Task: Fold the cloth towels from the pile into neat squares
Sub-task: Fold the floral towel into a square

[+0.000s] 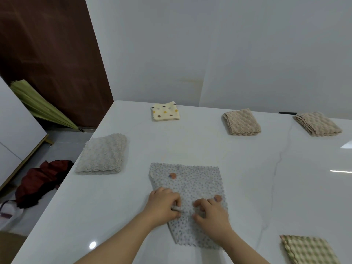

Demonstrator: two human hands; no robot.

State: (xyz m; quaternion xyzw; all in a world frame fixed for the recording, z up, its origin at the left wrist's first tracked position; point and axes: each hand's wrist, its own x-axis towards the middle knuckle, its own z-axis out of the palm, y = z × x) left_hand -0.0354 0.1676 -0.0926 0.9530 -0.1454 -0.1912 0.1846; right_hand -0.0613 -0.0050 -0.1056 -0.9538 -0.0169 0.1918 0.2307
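On the table [247, 168] at 6 o'clock, the left hand [164, 203] sits at the left edge of the dotted towel [188, 180], fingers curled, pinching a small roll of cloth. The towel lies flat under both hands, long axis 6 to 12 o'clock, far half reaching toward 12. The right hand [211, 212] is just beside the left, fingers bent, tips on cloth; pinch or press, cannot tell. Both hands are equally near. Next fold probably runs toward 12.
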